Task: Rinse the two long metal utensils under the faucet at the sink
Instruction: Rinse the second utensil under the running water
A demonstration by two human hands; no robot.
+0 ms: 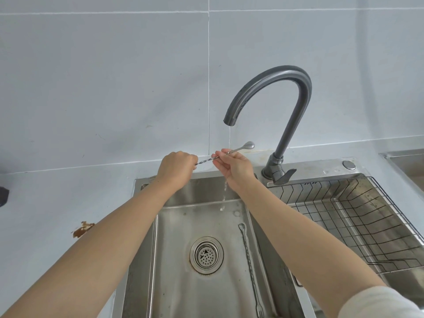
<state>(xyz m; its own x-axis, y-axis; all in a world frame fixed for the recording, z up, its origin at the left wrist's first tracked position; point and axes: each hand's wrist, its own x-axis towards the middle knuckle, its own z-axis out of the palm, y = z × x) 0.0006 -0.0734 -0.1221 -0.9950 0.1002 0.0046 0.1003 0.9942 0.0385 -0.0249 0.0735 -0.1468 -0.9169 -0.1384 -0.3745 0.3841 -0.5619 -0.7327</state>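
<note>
Fingers (220,155) of both hands pinch the twisted spoon (249,145), left hand (175,167) at its end, right hand (232,167) mid-stem, stretching it under the thin stream (229,136) from the faucet (273,84), probably for rubbing; the second utensil (249,260) lies in the sink (179,283), near right.

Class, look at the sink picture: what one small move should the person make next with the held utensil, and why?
Probably slide the held utensil leftward. Both the left hand and right hand grip its shaft; the thin stream falls at the right hand's fingers, and the spoon end lies right of the water.
</note>
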